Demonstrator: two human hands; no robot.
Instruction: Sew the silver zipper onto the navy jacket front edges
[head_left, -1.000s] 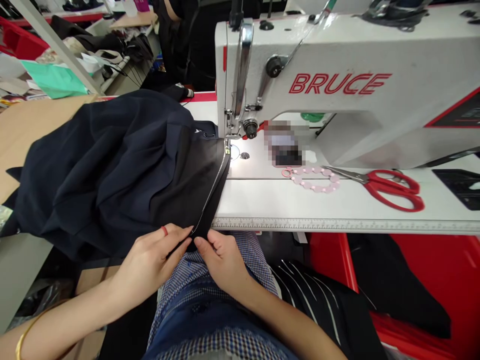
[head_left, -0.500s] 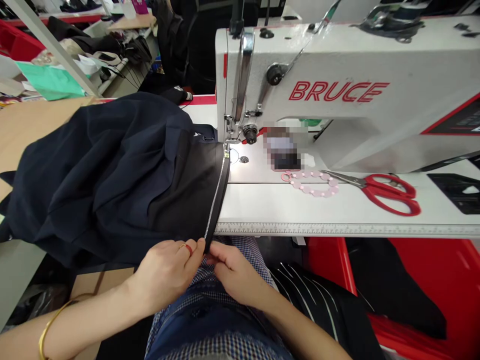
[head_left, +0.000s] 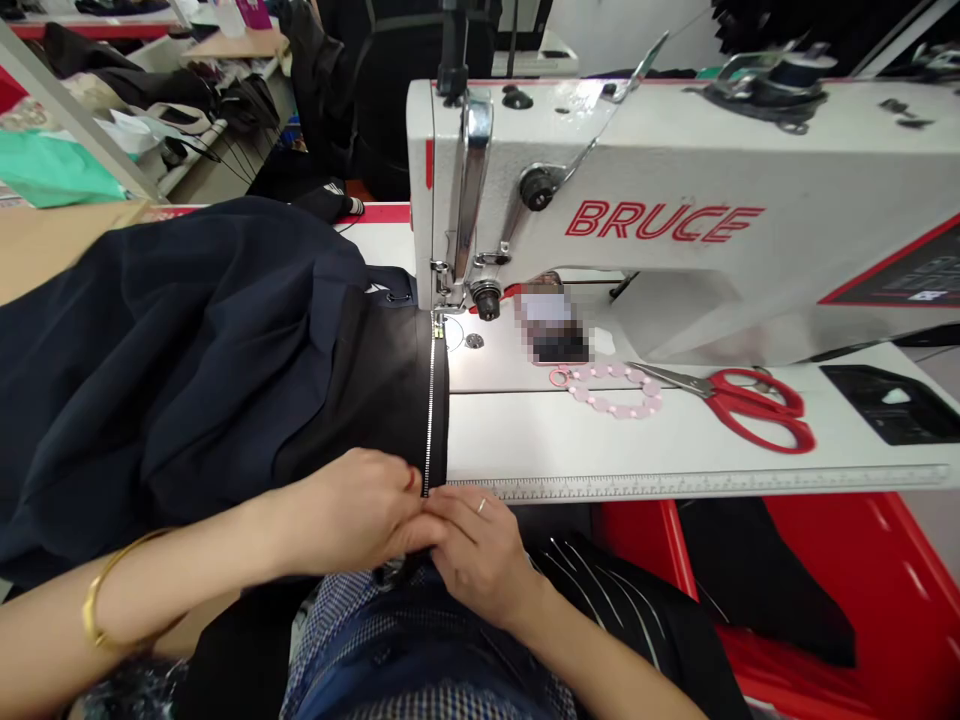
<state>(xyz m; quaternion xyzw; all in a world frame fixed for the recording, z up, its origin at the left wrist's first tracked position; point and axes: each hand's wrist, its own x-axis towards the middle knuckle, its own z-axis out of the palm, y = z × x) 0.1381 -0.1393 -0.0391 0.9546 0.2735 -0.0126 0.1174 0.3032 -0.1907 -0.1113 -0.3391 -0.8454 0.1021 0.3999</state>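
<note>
A dark navy garment (head_left: 247, 330) lies left of the sewing machine (head_left: 660, 200), its black panel edged by a zipper (head_left: 430, 420) with light metal teeth. The zipper's far end sits beneath the presser foot (head_left: 439, 328). At the near end, by the table's front edge, my left hand (head_left: 367, 510) pinches the zipper and fabric edge. Close against it, my right hand (head_left: 480, 545) has its fingers closed on the same zipper end, the two hands touching. The fingertips and the bit of fabric between them are partly hidden.
Red-handled scissors (head_left: 750, 405) and a pink beaded loop (head_left: 615, 390) lie on the table right of the needle, near a blurred-out phone-like object (head_left: 555, 330). A ruler strip (head_left: 675, 485) runs along the front edge. A red bin (head_left: 885, 580) with black cloth stands below.
The zipper strip now lies straighter toward me. My hands have come together at its near end, the right one moving up onto it. The whole view has shifted slightly.
</note>
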